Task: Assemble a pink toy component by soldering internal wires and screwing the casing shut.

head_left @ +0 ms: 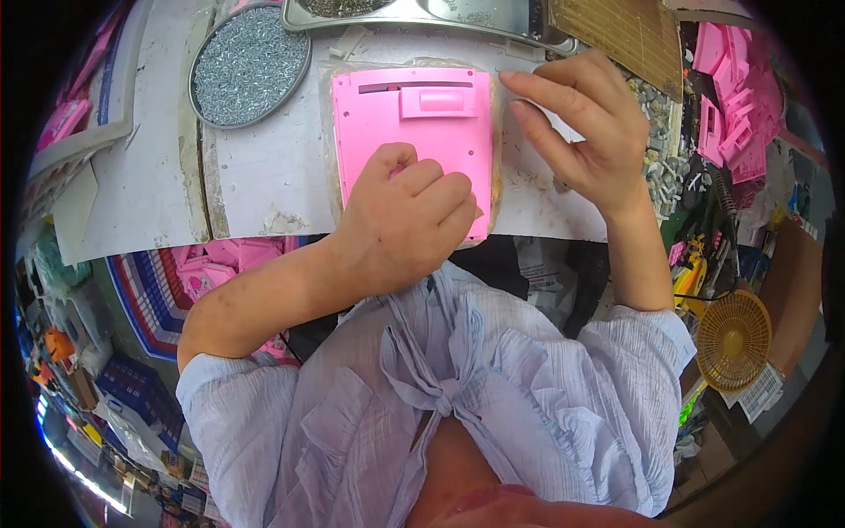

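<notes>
On the white tabletop lies a flat pink plastic panel [414, 132], with small round holes and a long slot near its far edge. A smaller pink plastic piece [440, 103] with a raised rounded bar sits on it by that slot. Beneath the panel, the edge of a plastic-wrapped pad [498, 167] shows. My left hand [409, 211] is curled closed over the panel's near part; whatever its fingers may hold is hidden. Just off the panel's right edge, my right hand [590, 123] is held with thumb and forefinger apart, nothing visible between them.
A round tray of small silvery screws [251, 66] stands at the far left, beside a metal tray [396, 19] with small parts. Cardboard [620, 40] and a heap of small grey pieces [660, 150] lie right. Pink parts fill a blue basket [145, 304]; a yellow fan [733, 341] stands right.
</notes>
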A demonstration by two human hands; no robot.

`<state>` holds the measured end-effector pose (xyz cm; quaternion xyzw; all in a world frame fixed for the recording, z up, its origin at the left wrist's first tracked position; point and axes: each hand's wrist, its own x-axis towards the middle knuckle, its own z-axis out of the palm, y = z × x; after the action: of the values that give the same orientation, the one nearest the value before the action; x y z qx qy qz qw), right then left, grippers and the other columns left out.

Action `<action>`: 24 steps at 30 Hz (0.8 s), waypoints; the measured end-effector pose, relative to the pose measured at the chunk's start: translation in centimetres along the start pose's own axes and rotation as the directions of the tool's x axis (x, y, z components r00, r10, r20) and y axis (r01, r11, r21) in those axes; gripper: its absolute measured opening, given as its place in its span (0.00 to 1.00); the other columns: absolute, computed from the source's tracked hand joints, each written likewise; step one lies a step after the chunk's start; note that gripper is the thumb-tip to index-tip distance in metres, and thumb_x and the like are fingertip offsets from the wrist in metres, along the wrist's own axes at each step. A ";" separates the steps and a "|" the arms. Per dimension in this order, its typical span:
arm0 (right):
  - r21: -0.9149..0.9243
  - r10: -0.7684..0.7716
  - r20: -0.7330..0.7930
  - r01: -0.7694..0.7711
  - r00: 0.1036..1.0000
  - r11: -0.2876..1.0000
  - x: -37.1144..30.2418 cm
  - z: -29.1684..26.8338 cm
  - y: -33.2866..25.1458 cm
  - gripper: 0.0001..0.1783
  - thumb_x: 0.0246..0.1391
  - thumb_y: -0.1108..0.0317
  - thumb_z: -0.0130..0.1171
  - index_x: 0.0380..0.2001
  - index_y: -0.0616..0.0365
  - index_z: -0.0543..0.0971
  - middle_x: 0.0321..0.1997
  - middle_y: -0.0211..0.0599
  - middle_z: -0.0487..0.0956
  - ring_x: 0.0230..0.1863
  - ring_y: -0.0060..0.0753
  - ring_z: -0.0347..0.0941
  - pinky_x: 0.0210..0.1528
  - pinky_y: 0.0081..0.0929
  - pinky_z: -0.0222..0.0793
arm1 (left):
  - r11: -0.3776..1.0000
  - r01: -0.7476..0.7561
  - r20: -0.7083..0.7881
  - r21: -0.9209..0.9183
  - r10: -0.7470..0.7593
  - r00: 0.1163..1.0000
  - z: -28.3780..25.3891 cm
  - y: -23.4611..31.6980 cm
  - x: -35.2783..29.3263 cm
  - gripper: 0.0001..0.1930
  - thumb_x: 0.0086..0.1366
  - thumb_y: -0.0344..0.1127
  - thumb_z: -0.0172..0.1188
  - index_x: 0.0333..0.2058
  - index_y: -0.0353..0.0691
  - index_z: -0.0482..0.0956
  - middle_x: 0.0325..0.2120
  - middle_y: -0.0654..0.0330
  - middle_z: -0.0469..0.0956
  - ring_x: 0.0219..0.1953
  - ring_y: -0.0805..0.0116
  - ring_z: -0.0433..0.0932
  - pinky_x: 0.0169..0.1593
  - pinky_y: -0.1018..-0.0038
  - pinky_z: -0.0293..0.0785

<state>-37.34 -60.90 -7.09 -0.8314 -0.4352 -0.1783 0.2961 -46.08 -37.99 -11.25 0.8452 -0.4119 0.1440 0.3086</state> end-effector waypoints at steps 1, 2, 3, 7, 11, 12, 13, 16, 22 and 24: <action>0.000 -0.001 0.001 0.001 1.000 1.000 0.5 0.0 -0.2 0.19 0.43 0.79 0.72 0.42 0.56 0.86 0.33 0.37 0.81 0.31 0.35 0.74 0.32 0.28 0.68 | 1.000 0.007 0.009 -0.010 -0.007 1.000 -0.1 0.0 0.0 0.07 0.49 0.35 0.59 0.28 0.43 0.79 0.28 0.63 0.70 0.32 0.66 0.71 0.45 0.63 0.70; 0.000 -0.002 0.002 0.002 1.000 1.000 0.8 0.1 -0.3 0.19 0.43 0.79 0.72 0.42 0.56 0.87 0.33 0.37 0.81 0.31 0.35 0.74 0.32 0.28 0.68 | 0.999 0.003 0.046 -0.032 -0.001 0.999 -0.3 0.0 0.1 0.08 0.51 0.35 0.61 0.31 0.42 0.80 0.30 0.63 0.72 0.33 0.66 0.73 0.45 0.64 0.70; -0.005 -0.003 -0.002 0.003 1.000 1.000 0.9 0.1 -0.3 0.19 0.43 0.79 0.72 0.42 0.56 0.87 0.33 0.37 0.81 0.31 0.35 0.74 0.32 0.28 0.68 | 0.999 -0.001 0.082 -0.053 0.005 0.997 -0.5 0.0 0.3 0.09 0.52 0.34 0.64 0.34 0.42 0.81 0.32 0.63 0.75 0.33 0.65 0.74 0.45 0.64 0.70; -0.022 0.006 0.007 -0.006 1.000 1.000 1.1 0.1 -0.5 0.18 0.44 0.79 0.72 0.42 0.58 0.87 0.33 0.37 0.81 0.31 0.34 0.74 0.32 0.28 0.68 | 0.999 -0.021 0.137 -0.037 0.026 0.990 -0.7 0.0 0.3 0.10 0.54 0.34 0.66 0.36 0.40 0.82 0.34 0.62 0.77 0.33 0.64 0.75 0.43 0.66 0.70; -0.019 0.035 0.018 -0.034 0.999 0.999 1.1 -0.3 -0.7 0.17 0.44 0.79 0.72 0.41 0.59 0.87 0.33 0.37 0.81 0.31 0.34 0.74 0.33 0.28 0.68 | 0.997 -0.008 0.098 -0.077 0.015 0.995 -0.5 -0.1 0.0 0.10 0.54 0.33 0.65 0.35 0.39 0.81 0.33 0.60 0.76 0.33 0.63 0.75 0.41 0.66 0.71; -0.017 0.033 0.015 -0.032 0.999 0.999 1.1 -0.4 -0.8 0.17 0.44 0.80 0.71 0.41 0.59 0.87 0.33 0.37 0.81 0.31 0.34 0.74 0.33 0.28 0.68 | 0.997 -0.011 0.084 -0.082 0.018 0.996 -0.5 -0.2 0.0 0.10 0.53 0.33 0.65 0.34 0.39 0.81 0.33 0.60 0.76 0.33 0.63 0.75 0.41 0.66 0.71; -0.013 0.030 0.009 -0.029 1.000 0.999 1.1 -0.4 -0.7 0.17 0.44 0.80 0.71 0.41 0.59 0.87 0.33 0.37 0.81 0.31 0.34 0.74 0.33 0.28 0.68 | 0.996 -0.013 0.070 -0.084 0.019 0.997 -0.5 -0.2 0.0 0.09 0.53 0.33 0.65 0.34 0.39 0.81 0.33 0.60 0.76 0.33 0.62 0.75 0.41 0.66 0.71; -0.002 0.009 0.008 -0.009 1.000 1.000 1.0 -0.3 -0.7 0.17 0.44 0.80 0.71 0.41 0.59 0.87 0.33 0.38 0.81 0.31 0.34 0.75 0.32 0.28 0.68 | 0.996 0.041 0.146 -0.085 -0.028 0.989 -0.8 0.0 0.5 0.09 0.54 0.33 0.66 0.34 0.39 0.81 0.34 0.59 0.76 0.34 0.61 0.76 0.43 0.65 0.71; 0.002 0.021 -0.017 -0.021 1.000 1.000 0.7 -0.7 -0.8 0.17 0.43 0.81 0.71 0.40 0.60 0.87 0.32 0.38 0.82 0.31 0.34 0.75 0.31 0.28 0.68 | 0.990 0.068 0.143 -0.120 -0.051 0.988 -1.0 -0.4 0.2 0.08 0.55 0.33 0.67 0.33 0.42 0.80 0.33 0.61 0.76 0.34 0.63 0.76 0.45 0.65 0.68; -0.005 0.027 -0.027 -0.027 0.999 1.000 0.5 -0.9 -0.7 0.17 0.43 0.81 0.72 0.40 0.60 0.87 0.32 0.38 0.81 0.30 0.34 0.75 0.31 0.28 0.68 | 0.989 0.101 0.072 -0.106 -0.094 0.993 -1.2 -0.3 -0.1 0.07 0.56 0.33 0.68 0.33 0.43 0.80 0.33 0.62 0.76 0.34 0.64 0.76 0.46 0.65 0.67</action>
<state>-37.68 -60.79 -5.89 -0.8354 -0.4193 -0.1867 0.3023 -45.84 -37.04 -10.52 0.8504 -0.3875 0.0777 0.3472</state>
